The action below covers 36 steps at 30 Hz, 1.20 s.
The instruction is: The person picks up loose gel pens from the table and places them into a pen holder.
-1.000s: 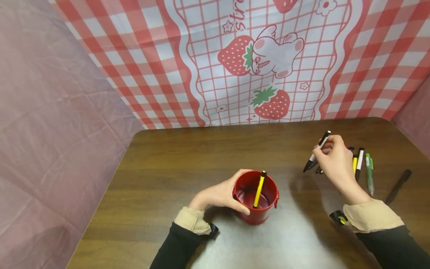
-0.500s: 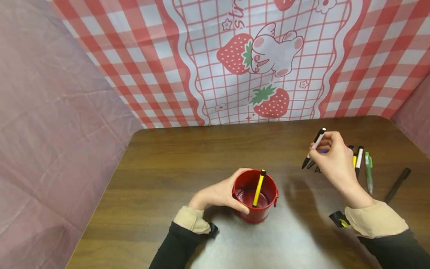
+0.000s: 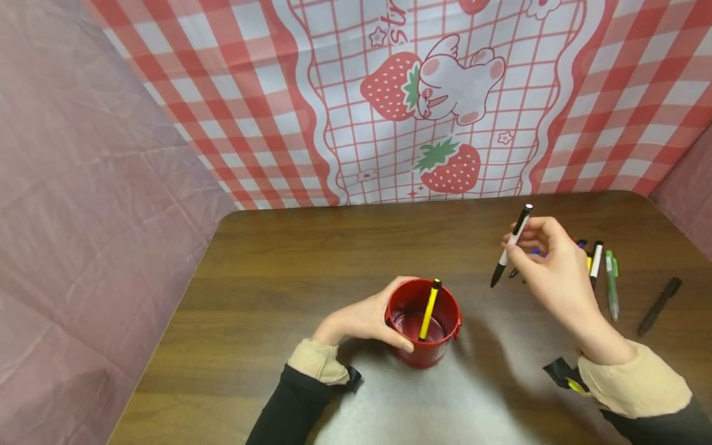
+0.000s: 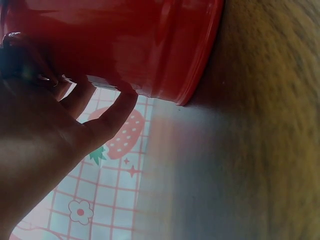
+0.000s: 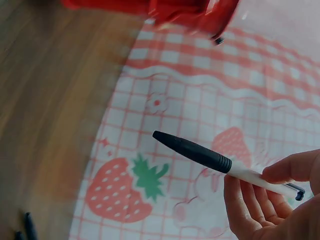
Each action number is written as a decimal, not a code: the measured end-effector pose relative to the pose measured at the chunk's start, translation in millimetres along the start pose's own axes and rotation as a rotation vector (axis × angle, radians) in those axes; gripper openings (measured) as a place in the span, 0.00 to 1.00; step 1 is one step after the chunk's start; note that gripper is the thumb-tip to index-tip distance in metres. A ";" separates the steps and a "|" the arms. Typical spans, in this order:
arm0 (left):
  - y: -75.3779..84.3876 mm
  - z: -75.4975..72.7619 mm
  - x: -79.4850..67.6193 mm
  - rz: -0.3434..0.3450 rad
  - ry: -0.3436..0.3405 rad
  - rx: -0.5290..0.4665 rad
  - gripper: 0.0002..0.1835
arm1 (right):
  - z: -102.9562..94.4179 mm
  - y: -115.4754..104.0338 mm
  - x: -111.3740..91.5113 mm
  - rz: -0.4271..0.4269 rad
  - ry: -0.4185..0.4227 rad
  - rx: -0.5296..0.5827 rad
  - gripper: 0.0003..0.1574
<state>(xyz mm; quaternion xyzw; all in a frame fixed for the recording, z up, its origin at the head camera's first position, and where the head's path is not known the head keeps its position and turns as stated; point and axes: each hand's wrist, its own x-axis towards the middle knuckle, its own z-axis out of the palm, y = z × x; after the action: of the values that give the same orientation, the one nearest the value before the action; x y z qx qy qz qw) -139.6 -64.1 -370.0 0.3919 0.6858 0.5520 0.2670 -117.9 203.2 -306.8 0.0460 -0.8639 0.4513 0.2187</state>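
A red bucket (image 3: 425, 355) stands upright on the table, and a yellow pen (image 3: 429, 312) with a black end leans inside it. My left hand (image 3: 364, 321) grips the bucket from its left side, thumb on the near wall. In the left wrist view, fingers (image 4: 117, 115) curve against the red wall. My right hand (image 3: 559, 278) pinches a white-and-black pen (image 5: 200, 152) above the table, right of the bucket. The pen's black tip points down and left in the head view. Behind that hand lie several pens, partly hidden by it.
A green pen (image 3: 612, 284) and a black pen (image 3: 659, 307) lie at the right of the wooden table (image 3: 267, 272). Next to the green one is a white-and-black pen (image 3: 596, 262). A checked strawberry cloth (image 3: 367, 148) hangs at the back edge.
My right hand, pinching the white-and-black pen, has shifted a little left toward the bucket and away from the other pens. The left hand and the bucket have stayed put.
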 end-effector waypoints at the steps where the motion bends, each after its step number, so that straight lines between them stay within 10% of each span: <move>1: 0.1 0.0 0.0 0.002 0.000 0.000 0.46 | -0.5 -3.8 -1.4 -0.001 -0.005 0.011 0.13; 24: -27.0 -3.9 4.6 0.011 -0.008 -0.018 0.45 | 13.6 -37.4 -24.2 -0.154 -0.270 0.421 0.06; 36: -28.5 -2.1 4.3 0.005 -0.005 -0.002 0.45 | 31.9 -20.5 -34.2 -0.080 -0.244 0.165 0.06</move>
<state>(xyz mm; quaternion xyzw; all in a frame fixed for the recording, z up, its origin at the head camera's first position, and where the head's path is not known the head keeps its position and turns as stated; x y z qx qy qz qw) -150.6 -64.0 -396.7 0.3945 0.6836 0.5525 0.2679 -92.2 161.6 -321.4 0.1525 -0.8416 0.5027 0.1253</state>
